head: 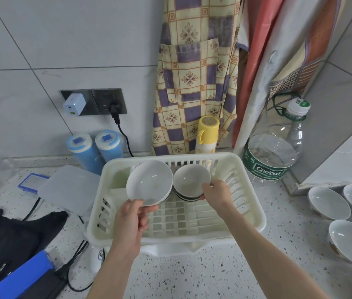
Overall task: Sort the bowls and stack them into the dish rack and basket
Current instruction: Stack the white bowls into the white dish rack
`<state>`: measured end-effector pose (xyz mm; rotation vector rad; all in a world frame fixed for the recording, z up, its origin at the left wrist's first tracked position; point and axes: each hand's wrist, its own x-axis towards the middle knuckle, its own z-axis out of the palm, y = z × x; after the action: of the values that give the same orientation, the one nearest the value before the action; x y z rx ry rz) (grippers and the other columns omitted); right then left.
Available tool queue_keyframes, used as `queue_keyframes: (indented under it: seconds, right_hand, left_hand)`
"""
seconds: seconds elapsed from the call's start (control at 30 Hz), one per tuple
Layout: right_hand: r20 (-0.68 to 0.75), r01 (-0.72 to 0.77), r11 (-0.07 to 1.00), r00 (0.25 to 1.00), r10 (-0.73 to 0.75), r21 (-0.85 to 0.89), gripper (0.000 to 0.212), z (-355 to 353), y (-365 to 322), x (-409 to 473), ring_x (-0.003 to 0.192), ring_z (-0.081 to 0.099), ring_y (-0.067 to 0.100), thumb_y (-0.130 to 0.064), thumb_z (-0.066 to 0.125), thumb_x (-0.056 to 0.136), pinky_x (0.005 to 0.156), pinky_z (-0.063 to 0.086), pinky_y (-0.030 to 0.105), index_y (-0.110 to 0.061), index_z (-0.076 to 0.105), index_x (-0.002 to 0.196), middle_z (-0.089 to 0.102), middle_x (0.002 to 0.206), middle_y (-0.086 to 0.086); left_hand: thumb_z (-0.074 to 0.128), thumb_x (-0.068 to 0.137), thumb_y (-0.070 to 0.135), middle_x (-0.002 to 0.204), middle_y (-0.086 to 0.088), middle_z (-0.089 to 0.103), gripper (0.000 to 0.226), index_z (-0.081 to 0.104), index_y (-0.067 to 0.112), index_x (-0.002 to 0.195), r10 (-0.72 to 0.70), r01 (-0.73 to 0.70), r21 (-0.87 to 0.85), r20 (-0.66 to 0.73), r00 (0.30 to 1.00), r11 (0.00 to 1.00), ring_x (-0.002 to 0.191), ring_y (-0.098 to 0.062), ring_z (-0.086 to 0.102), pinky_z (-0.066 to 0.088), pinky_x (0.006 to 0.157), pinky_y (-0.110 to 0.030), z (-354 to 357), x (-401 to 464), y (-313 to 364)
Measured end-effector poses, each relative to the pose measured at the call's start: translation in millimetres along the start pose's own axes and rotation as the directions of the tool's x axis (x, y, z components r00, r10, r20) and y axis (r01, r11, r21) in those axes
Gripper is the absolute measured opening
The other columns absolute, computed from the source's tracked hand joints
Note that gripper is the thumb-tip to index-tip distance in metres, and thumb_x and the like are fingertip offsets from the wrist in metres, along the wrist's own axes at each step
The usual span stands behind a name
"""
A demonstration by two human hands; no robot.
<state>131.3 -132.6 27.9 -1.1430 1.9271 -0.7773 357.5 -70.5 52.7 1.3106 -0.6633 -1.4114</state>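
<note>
A cream plastic dish rack stands on the speckled counter in the middle. Inside it, at the back, two white bowls stand tilted on edge. My left hand pinches the lower rim of the larger left bowl. My right hand grips the right rim of the smaller bowl, which has dark stripes on its outside. Several more white bowls lie on the counter at the right edge.
A big Cestbon water bottle stands right of the rack, a yellow cup and two blue-lidded containers behind it. Plastic lids lie to the left. Black bags, cables and a blue box fill the lower left.
</note>
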Motion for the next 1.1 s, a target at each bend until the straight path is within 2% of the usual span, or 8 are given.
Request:
queue_keyframes:
  seconds: [0.2,0.43,0.63,0.73,0.87,0.93,1.03,1.1]
  right_hand:
    - [-0.016,0.028,0.999,0.999,-0.028,-0.018,0.021,0,1,0,0.082,0.064,0.029,-0.016,0.052,0.088,0.071,0.051,0.035,-0.007,0.068,0.099,0.074,0.074,0.010]
    - [0.017,0.037,0.999,0.999,-0.037,-0.002,0.031,-3,9,3,0.080,0.065,0.022,-0.018,0.054,0.089,0.062,0.048,0.029,-0.013,0.061,0.119,0.073,0.083,0.007]
    - [0.047,0.028,1.000,0.999,-0.027,-0.005,0.037,-5,12,9,0.088,0.068,0.024,-0.020,0.055,0.088,0.079,0.056,0.040,-0.013,0.059,0.124,0.073,0.088,0.008]
    - [-0.023,0.073,0.992,0.997,-0.071,0.100,0.033,-11,12,7,0.084,0.068,0.018,-0.034,0.058,0.088,0.076,0.053,0.035,-0.026,0.064,0.119,0.073,0.084,0.002]
    - [-0.087,0.171,0.888,0.985,-0.147,0.428,0.027,-20,3,-1,0.058,0.057,0.004,-0.044,0.046,0.087,0.064,0.044,0.025,-0.038,0.071,0.081,0.066,0.059,-0.002]
    - [-0.058,0.196,0.880,0.980,-0.190,0.433,0.026,-19,2,-4,0.057,0.060,0.007,-0.042,0.050,0.086,0.059,0.045,0.023,-0.030,0.073,0.090,0.068,0.062,-0.002]
    - [-0.068,0.189,0.929,0.982,-0.176,0.318,0.027,-18,3,-1,0.067,0.067,0.028,-0.019,0.057,0.086,0.060,0.052,0.035,-0.020,0.068,0.111,0.071,0.066,0.009]
    - [-0.094,0.191,0.949,0.980,-0.173,0.250,0.033,-16,7,2,0.063,0.064,0.030,-0.008,0.055,0.086,0.054,0.048,0.027,-0.017,0.065,0.116,0.068,0.061,0.013]
  left_hand:
    - [0.048,0.095,0.007,0.085,-0.018,0.076,0.021,0.063,0.009,0.110,-0.008,0.008,0.032,-0.005,1.000,0.999,0.039,-0.004,0.036,0.030,0.035,-0.017,7,2,0]
    - [0.048,0.094,0.008,0.085,-0.019,0.076,0.022,0.063,0.010,0.110,-0.044,0.043,0.083,0.019,0.999,0.996,0.040,-0.005,0.037,0.031,0.037,-0.018,29,10,-3]
    - [0.049,0.092,0.007,0.079,-0.018,0.076,0.019,0.062,0.008,0.107,-0.088,0.082,0.162,0.030,0.996,0.983,0.039,-0.007,0.033,0.027,0.036,-0.019,54,20,-8]
    - [0.048,0.091,0.006,0.075,-0.018,0.075,0.019,0.063,0.007,0.103,-0.064,0.054,0.264,0.030,0.997,0.963,0.038,-0.007,0.033,0.026,0.037,-0.018,69,27,-6]
    - [0.049,0.093,0.008,0.069,-0.015,0.075,0.015,0.061,0.008,0.103,-0.062,0.053,0.344,0.016,0.998,0.937,0.037,-0.009,0.035,0.027,0.036,-0.018,85,39,-7]
    - [0.049,0.093,0.008,0.069,-0.015,0.075,0.014,0.060,0.007,0.102,-0.074,0.059,0.369,0.028,0.997,0.928,0.039,-0.010,0.035,0.028,0.037,-0.019,89,43,-9]
    - [0.049,0.093,0.008,0.068,-0.014,0.075,0.012,0.060,0.007,0.098,-0.080,0.056,0.400,0.044,0.996,0.915,0.038,-0.009,0.037,0.029,0.037,-0.020,92,46,-12]
    - [0.051,0.093,0.011,0.071,-0.013,0.076,0.012,0.060,0.006,0.099,-0.094,0.055,0.417,0.073,0.993,0.907,0.038,-0.010,0.039,0.028,0.037,-0.020,92,46,-14]
